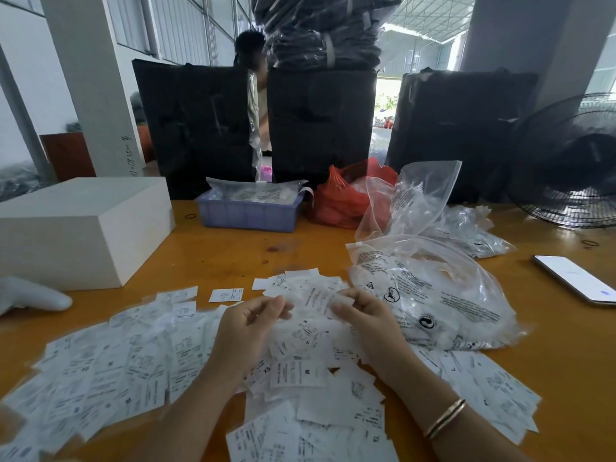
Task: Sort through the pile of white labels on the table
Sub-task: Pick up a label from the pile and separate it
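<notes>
A wide pile of white labels [140, 368] with black print covers the near part of the orange table [233, 255], spreading from the left edge to the right. My left hand [253, 325] and my right hand [363, 315] hover over the middle of the pile with fingers curled. Between them they pinch a small bunch of white labels [313, 295], the left hand at its left edge and the right hand at its right edge. A gold bangle [445, 418] sits on my right wrist.
A white box [83, 228] and a white handheld device [33, 295] are at the left. A purple bin [250, 215], a red bag [343, 201] and clear printed plastic bags [433, 295] stand behind. A phone [576, 278] and a fan [573, 161] are at the right.
</notes>
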{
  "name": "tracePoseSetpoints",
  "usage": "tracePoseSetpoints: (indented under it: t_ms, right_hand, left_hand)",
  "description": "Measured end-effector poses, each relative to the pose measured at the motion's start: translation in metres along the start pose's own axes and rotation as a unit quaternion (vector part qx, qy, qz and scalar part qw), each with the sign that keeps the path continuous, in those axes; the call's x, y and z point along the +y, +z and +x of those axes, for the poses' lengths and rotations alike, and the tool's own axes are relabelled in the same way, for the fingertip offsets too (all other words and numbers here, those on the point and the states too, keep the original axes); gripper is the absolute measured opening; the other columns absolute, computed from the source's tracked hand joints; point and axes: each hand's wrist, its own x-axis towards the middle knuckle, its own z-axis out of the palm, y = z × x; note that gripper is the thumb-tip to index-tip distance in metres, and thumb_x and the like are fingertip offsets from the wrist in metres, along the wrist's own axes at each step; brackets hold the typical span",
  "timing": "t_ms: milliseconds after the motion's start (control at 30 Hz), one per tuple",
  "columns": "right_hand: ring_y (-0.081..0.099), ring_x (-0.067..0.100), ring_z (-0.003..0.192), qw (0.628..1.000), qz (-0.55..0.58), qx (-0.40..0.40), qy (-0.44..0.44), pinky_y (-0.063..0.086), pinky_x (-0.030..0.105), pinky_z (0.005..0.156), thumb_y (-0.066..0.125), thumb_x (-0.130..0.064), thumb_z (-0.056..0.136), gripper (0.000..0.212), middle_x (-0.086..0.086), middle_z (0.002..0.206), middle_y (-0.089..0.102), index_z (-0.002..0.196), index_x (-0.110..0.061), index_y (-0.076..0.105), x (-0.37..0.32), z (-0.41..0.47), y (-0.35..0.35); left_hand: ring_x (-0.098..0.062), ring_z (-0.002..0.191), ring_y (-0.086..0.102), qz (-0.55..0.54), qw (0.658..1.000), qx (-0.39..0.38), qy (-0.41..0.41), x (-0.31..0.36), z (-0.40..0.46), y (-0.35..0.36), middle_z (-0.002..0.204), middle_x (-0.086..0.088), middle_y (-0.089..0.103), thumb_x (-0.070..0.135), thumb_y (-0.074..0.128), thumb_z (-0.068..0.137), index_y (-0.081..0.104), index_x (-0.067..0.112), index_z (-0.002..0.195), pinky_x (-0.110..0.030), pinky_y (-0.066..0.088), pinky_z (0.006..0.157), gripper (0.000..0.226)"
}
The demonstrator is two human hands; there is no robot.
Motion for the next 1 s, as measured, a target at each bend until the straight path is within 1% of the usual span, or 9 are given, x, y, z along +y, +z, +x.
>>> tracePoseSetpoints:
  t_ms: [67, 167, 267, 500, 600, 700, 767, 900, 1000]
  right_hand:
    - [0.069, 0.023, 0.087, 0.999, 0.036, 0.019, 0.003, 0.055, 0.028, 0.074, 0.068, -0.025, 0.079, 0.007, 0.008, 0.093, 0.073, 0.082, -0.022, 0.074, 0.0015, 0.0012, -0.0008]
    - [0.063, 0.022, 0.082, 0.998, 0.035, 0.043, -0.002, 0.052, 0.033, 0.079, 0.067, -0.025, 0.081, 0.010, 0.013, 0.090, 0.070, 0.083, -0.019, 0.075, 0.0035, 0.0026, -0.0018]
    - [0.061, 0.031, 0.087, 0.998, 0.052, 0.043, -0.004, 0.049, 0.043, 0.086, 0.069, -0.029, 0.076, 0.015, 0.024, 0.095, 0.067, 0.081, -0.016, 0.074, 0.0028, 0.0024, -0.0003]
    - [0.061, 0.039, 0.093, 0.997, 0.038, 0.059, -0.025, 0.049, 0.047, 0.090, 0.067, -0.028, 0.081, 0.009, 0.021, 0.095, 0.067, 0.082, -0.022, 0.073, 0.0018, 0.0012, 0.0034]
    - [0.062, 0.027, 0.084, 0.998, 0.026, 0.051, -0.034, 0.050, 0.041, 0.085, 0.065, -0.023, 0.084, 0.010, 0.010, 0.086, 0.069, 0.080, -0.025, 0.073, 0.0015, 0.0005, 0.0039]
    - [0.063, 0.013, 0.077, 0.999, 0.015, 0.031, -0.035, 0.052, 0.025, 0.072, 0.063, -0.017, 0.088, 0.018, -0.002, 0.082, 0.070, 0.078, -0.028, 0.074, 0.0015, -0.0006, 0.0046]
    - [0.064, 0.009, 0.076, 0.999, 0.015, 0.017, -0.036, 0.051, 0.018, 0.068, 0.063, -0.014, 0.088, 0.020, -0.003, 0.083, 0.072, 0.079, -0.027, 0.074, 0.0014, -0.0013, 0.0054]
    - [0.065, 0.008, 0.075, 0.999, -0.005, -0.007, -0.043, 0.051, 0.017, 0.067, 0.064, -0.013, 0.088, 0.018, -0.003, 0.081, 0.071, 0.081, -0.025, 0.074, 0.0009, -0.0022, 0.0067]
    - [0.066, 0.010, 0.077, 0.998, -0.034, -0.022, -0.045, 0.052, 0.019, 0.067, 0.062, -0.013, 0.090, 0.020, -0.002, 0.082, 0.071, 0.081, -0.026, 0.073, 0.0020, -0.0024, 0.0072]
  left_hand:
    - [0.007, 0.078, 0.064, 0.002, 1.000, -0.004, 0.004, 0.0008, -0.0006, 0.0003, 0.077, 0.022, 0.071, 0.052, 0.052, 0.074, 0.068, 0.031, 0.080, 0.000, 0.042, 0.063, 0.027]
    - [0.003, 0.077, 0.065, 0.004, 1.000, -0.015, 0.010, 0.0016, -0.0017, 0.0007, 0.077, 0.021, 0.071, 0.052, 0.052, 0.073, 0.068, 0.032, 0.079, -0.002, 0.045, 0.063, 0.026]
    - [-0.001, 0.075, 0.065, 0.010, 1.000, -0.023, 0.011, 0.0022, -0.0023, 0.0012, 0.077, 0.021, 0.071, 0.051, 0.052, 0.073, 0.067, 0.033, 0.079, -0.003, 0.046, 0.061, 0.024]
    - [0.000, 0.075, 0.064, 0.020, 0.999, -0.032, 0.009, 0.0023, -0.0023, 0.0012, 0.075, 0.024, 0.070, 0.056, 0.051, 0.070, 0.067, 0.034, 0.078, -0.002, 0.044, 0.061, 0.029]
    - [-0.002, 0.076, 0.064, 0.024, 0.999, -0.033, 0.014, 0.0028, -0.0022, 0.0013, 0.075, 0.025, 0.070, 0.057, 0.050, 0.070, 0.067, 0.034, 0.078, -0.001, 0.044, 0.061, 0.030]
    - [-0.006, 0.075, 0.064, 0.026, 0.999, -0.031, 0.014, 0.0032, -0.0019, 0.0013, 0.075, 0.026, 0.070, 0.056, 0.050, 0.070, 0.067, 0.033, 0.076, -0.003, 0.045, 0.060, 0.029]
    - [-0.012, 0.073, 0.063, 0.032, 0.999, -0.028, 0.008, 0.0036, -0.0017, 0.0017, 0.076, 0.027, 0.069, 0.055, 0.050, 0.071, 0.066, 0.034, 0.076, -0.007, 0.046, 0.058, 0.027]
    - [-0.006, 0.061, 0.061, 0.032, 0.999, -0.020, 0.003, 0.0058, -0.0021, 0.0015, 0.072, 0.028, 0.068, 0.054, 0.051, 0.071, 0.067, 0.029, 0.073, -0.007, 0.043, 0.049, 0.030]
    - [-0.014, 0.053, 0.058, 0.031, 0.999, -0.022, 0.009, 0.0052, -0.0031, -0.0002, 0.068, 0.021, 0.068, 0.053, 0.051, 0.074, 0.067, 0.025, 0.072, -0.010, 0.040, 0.045, 0.033]
